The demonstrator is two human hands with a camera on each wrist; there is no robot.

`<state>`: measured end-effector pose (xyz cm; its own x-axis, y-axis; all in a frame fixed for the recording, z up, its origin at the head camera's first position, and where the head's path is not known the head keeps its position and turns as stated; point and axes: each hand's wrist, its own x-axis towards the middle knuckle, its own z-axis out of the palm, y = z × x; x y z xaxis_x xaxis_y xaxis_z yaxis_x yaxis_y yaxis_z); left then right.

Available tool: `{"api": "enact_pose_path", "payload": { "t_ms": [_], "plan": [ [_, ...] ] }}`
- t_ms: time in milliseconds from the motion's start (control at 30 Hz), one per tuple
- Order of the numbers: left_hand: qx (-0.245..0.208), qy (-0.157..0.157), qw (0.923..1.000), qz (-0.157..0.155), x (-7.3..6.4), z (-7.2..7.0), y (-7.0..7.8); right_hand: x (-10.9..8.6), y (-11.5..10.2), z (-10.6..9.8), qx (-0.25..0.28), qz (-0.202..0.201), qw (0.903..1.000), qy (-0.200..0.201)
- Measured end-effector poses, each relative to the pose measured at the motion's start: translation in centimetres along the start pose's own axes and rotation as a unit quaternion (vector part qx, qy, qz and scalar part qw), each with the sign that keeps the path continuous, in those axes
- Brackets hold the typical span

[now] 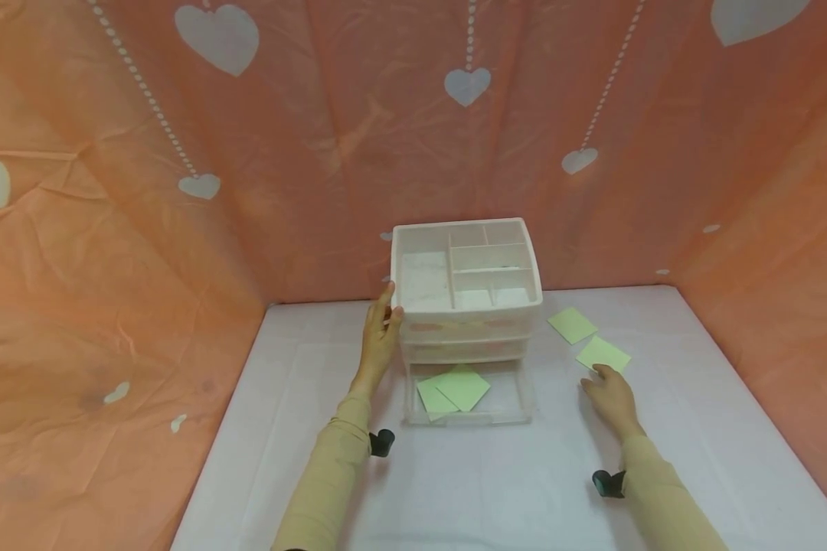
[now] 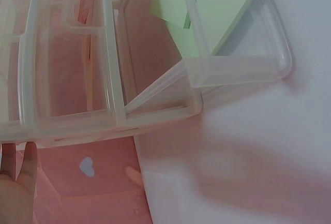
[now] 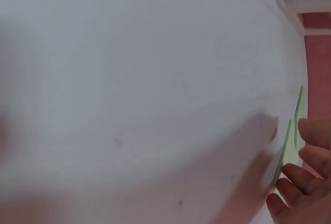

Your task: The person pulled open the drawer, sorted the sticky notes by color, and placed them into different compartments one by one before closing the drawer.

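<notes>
A white and clear plastic drawer unit [image 1: 465, 352] stands at the back of the table, its bottom drawer [image 1: 506, 394] pulled out. My left hand [image 1: 377, 344] rests its extended fingers against the unit's left side; the left wrist view shows fingertips [image 2: 28, 154] at that side's edge. Two pale green sticky note pads [image 1: 463, 386] overlap inside the drawer. To the right of the unit lie two more, a nearer pad [image 1: 604, 353] and a farther pad [image 1: 572, 325]. My right hand [image 1: 613, 402] has its loosely bent fingers at the nearer pad's front edge.
The unit's top is an open tray [image 1: 423, 279] split into several compartments. A white cloth [image 1: 482, 490] covers the table. Orange sheeting [image 1: 358, 153] with pale hearts encloses the back and both sides. Each sleeve carries a dark wrist camera [image 1: 382, 443].
</notes>
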<state>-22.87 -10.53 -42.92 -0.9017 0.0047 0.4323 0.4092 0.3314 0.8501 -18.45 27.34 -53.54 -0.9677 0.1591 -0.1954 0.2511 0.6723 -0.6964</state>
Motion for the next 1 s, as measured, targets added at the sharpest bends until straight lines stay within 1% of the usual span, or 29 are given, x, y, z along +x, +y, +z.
{"api": "enact_pose_path", "payload": {
  "t_ms": [167, 233, 267, 300, 400, 467, 500, 533, 600, 733, 800, 867, 1000],
  "plan": [
    [0.0, 0.0, 1.0, -0.002, -0.1, 0.0, 0.0, -0.2, 0.7, -0.5, 0.004, 0.016, 0.9996, 0.021],
    [-0.001, -0.002, 1.0, -0.001, 0.0, 0.1, 0.0, -0.4, 1.2, -0.8, 0.003, 0.024, 0.9995, 0.02],
    [0.002, -0.002, 1.0, -0.001, 0.0, 0.2, -0.6, -0.5, 1.5, -1.0, 0.0, 0.026, 0.9995, 0.017],
    [-0.001, -0.003, 1.0, -0.003, 0.0, 0.2, -0.6, -0.6, 1.7, -1.1, -0.01, 0.024, 0.9996, 0.013],
    [-0.001, -0.001, 1.0, -0.004, 0.1, 0.2, -0.9, -0.8, 2.1, -1.4, -0.064, -0.005, 0.9979, 0.007],
    [0.0, 0.0, 1.0, -0.002, 0.1, 0.2, -0.9, -0.9, 2.2, -1.5, -0.109, -0.031, 0.9935, 0.01],
    [-0.002, 0.0, 1.0, 0.0, 0.0, 0.1, -0.3, -1.0, 2.1, -1.5, -0.128, -0.042, 0.9908, 0.012],
    [0.001, 0.0, 1.0, 0.001, 0.0, 0.1, -0.2, -1.1, 2.0, -1.6, -0.142, -0.051, 0.9885, 0.014],
    [0.003, 0.001, 1.0, 0.004, 0.0, 0.1, -0.1, -1.2, 1.9, -1.5, -0.16, -0.059, 0.9853, 0.014],
    [0.004, 0.002, 1.0, 0.004, 0.0, 0.1, -0.1, -1.4, 2.0, -1.3, -0.177, -0.066, 0.9819, 0.01],
    [0.003, 0.003, 1.0, 0.006, 0.0, 0.1, -0.2, -1.4, 2.2, -1.2, -0.176, -0.066, 0.9821, 0.005],
    [0.003, 0.004, 1.0, 0.006, 0.0, 0.1, -0.2, -1.3, 2.3, -1.3, -0.16, -0.056, 0.9856, 0.0],
    [0.001, 0.006, 1.0, 0.0, 0.0, 0.1, -0.1, -0.8, 2.7, -1.6, -0.079, -0.024, 0.9965, 0.012]
  ]
}}
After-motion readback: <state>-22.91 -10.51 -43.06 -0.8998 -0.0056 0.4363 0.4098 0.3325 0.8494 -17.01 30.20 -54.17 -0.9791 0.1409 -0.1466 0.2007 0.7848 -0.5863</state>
